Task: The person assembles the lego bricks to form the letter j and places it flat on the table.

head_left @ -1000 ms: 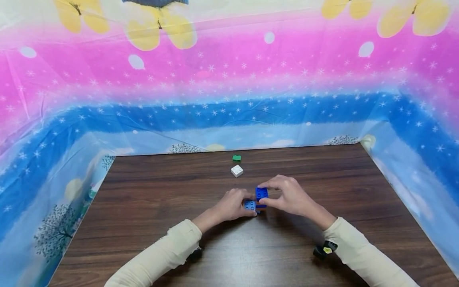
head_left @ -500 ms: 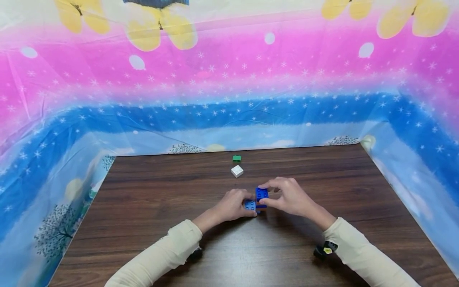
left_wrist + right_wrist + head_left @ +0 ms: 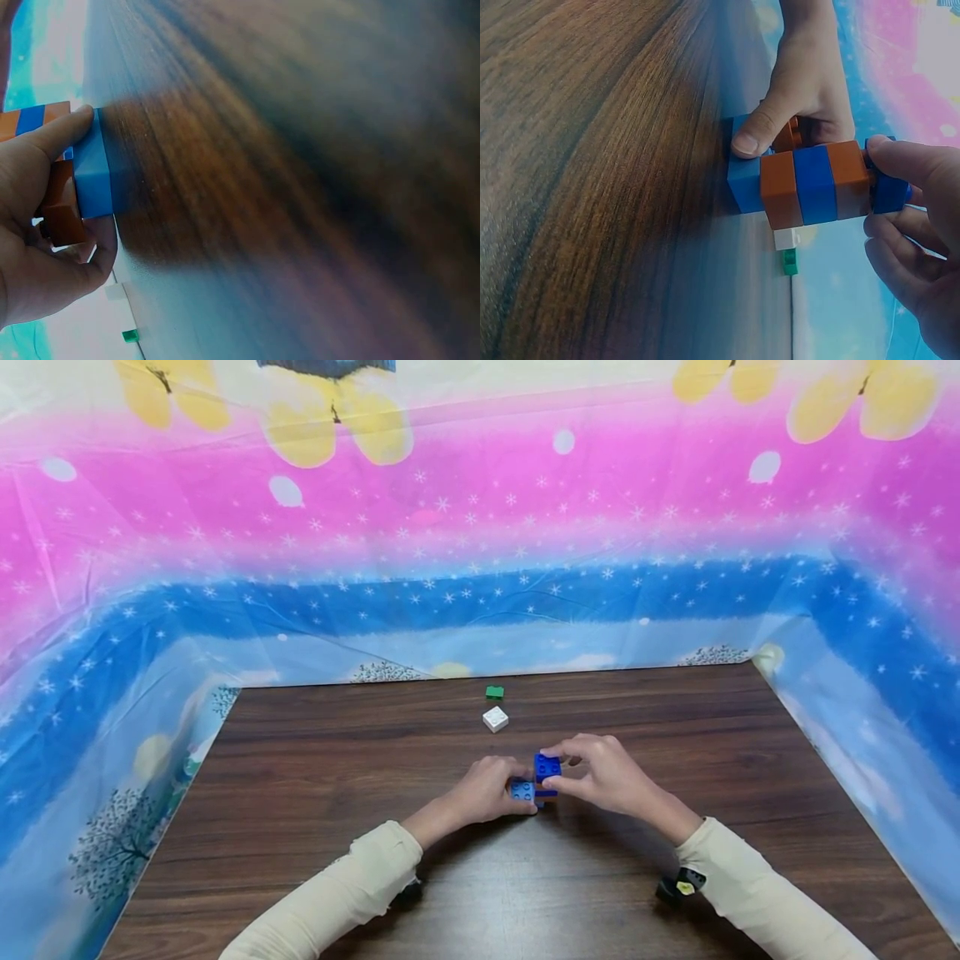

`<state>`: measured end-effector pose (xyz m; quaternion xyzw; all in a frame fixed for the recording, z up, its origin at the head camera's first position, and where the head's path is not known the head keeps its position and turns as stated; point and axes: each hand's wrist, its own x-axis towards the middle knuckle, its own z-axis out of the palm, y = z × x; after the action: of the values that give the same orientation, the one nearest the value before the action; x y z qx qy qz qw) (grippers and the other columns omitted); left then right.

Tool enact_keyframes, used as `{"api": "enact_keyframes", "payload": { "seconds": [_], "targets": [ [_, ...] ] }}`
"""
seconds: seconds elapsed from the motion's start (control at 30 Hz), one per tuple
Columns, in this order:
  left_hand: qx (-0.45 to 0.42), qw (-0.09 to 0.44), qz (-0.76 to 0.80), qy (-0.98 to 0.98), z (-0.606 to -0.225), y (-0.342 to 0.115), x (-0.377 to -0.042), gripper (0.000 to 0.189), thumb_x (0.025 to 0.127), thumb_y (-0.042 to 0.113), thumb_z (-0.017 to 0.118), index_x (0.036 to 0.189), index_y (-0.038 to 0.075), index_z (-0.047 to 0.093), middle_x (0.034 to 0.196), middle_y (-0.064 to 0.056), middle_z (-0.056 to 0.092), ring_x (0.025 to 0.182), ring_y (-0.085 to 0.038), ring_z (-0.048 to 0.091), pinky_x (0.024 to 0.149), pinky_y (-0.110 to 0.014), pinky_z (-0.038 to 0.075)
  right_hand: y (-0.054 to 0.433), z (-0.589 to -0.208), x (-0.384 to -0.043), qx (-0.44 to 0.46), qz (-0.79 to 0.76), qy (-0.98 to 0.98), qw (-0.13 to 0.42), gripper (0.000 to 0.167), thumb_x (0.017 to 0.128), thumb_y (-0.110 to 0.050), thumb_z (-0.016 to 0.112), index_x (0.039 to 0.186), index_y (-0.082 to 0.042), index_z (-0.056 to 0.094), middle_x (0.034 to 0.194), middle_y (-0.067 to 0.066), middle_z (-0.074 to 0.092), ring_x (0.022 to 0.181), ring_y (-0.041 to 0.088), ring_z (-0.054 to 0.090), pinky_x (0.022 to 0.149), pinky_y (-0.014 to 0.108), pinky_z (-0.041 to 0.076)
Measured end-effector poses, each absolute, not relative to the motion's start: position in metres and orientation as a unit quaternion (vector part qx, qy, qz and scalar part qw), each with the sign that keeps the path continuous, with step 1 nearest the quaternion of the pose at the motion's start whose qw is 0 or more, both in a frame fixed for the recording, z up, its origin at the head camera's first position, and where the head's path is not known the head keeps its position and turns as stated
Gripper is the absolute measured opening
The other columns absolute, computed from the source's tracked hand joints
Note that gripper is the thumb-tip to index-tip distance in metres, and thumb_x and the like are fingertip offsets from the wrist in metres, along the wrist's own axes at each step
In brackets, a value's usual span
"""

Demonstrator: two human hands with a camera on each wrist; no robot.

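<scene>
A column of toy building bricks stands on the table between both hands. In the right wrist view, a light blue brick (image 3: pixel 746 184) forms its base, then come an orange brick (image 3: pixel 781 191), a blue brick (image 3: pixel 814 184) and a second orange brick (image 3: pixel 849 180). My left hand (image 3: pixel 483 789) grips the light blue base between thumb and fingers. Behind its thumb, a brown-orange brick (image 3: pixel 64 206) shows in the left wrist view. My right hand (image 3: pixel 603 774) pinches a dark blue brick (image 3: pixel 547 767) at the column's top. Studs show in a narrow gap under it; whether it is fully seated I cannot tell.
Farther back on the wooden table (image 3: pixel 337 735) lie a white brick (image 3: pixel 495 719) and, behind it, a small green brick (image 3: pixel 495 692). A patterned cloth (image 3: pixel 480 568) hangs around the back and sides of the table.
My right hand and the dark blue brick have come down very slightly. The left hand, the light blue base and the loose bricks hold their places.
</scene>
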<state>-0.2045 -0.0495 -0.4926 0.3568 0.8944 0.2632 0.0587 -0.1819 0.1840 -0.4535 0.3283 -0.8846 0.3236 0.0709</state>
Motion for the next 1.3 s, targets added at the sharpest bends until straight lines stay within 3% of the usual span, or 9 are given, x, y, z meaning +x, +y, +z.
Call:
{"api": "enact_keyframes", "payload": {
  "seconds": [0.47,0.83,1.13,1.3],
  "targets": [
    [0.352,0.064,0.262,0.896,-0.4913,-0.0486,-0.2036,0.038,0.085,0.033,0.085,0.114,0.01,0.076,0.101,-0.002,0.074,0.086,-0.01,0.065,0.072,-0.022,0.05,0.1826,-0.4495,-0.1809,0.331,0.296,-0.893,0.072,0.039,0.086,-0.027,0.084,0.119,-0.008,0.076,0.11,0.007,0.075,0.095,0.02,0.07,0.073,0.039,0.059],
    [0.349,0.068,0.261,0.897,-0.4905,-0.049,-0.2034,0.036,0.085,0.033,0.085,0.112,0.011,0.076,0.1,-0.001,0.074,0.085,-0.009,0.064,0.071,-0.022,0.049,0.1833,-0.4503,-0.183,0.326,0.295,-0.896,0.058,0.038,0.087,-0.03,0.084,0.119,-0.011,0.077,0.107,0.002,0.076,0.093,0.021,0.068,0.074,0.041,0.057],
    [0.354,0.063,0.261,0.896,-0.4902,-0.0488,-0.2036,0.035,0.085,0.032,0.086,0.111,0.012,0.076,0.097,-0.001,0.073,0.081,-0.007,0.062,0.066,-0.02,0.048,0.183,-0.4506,-0.183,0.332,0.248,-0.907,0.078,0.039,0.085,-0.03,0.085,0.118,-0.011,0.077,0.097,0.0,0.072,0.083,0.018,0.063,0.065,0.024,0.05],
    [0.354,0.06,0.257,0.897,-0.4886,-0.0484,-0.2033,0.034,0.084,0.032,0.086,0.11,0.012,0.076,0.097,0.0,0.073,0.081,-0.007,0.062,0.067,-0.021,0.047,0.183,-0.4522,-0.1834,0.326,0.264,-0.905,0.072,0.037,0.084,-0.028,0.086,0.116,-0.012,0.077,0.096,-0.001,0.07,0.083,0.014,0.064,0.065,0.021,0.05]
  ]
}}
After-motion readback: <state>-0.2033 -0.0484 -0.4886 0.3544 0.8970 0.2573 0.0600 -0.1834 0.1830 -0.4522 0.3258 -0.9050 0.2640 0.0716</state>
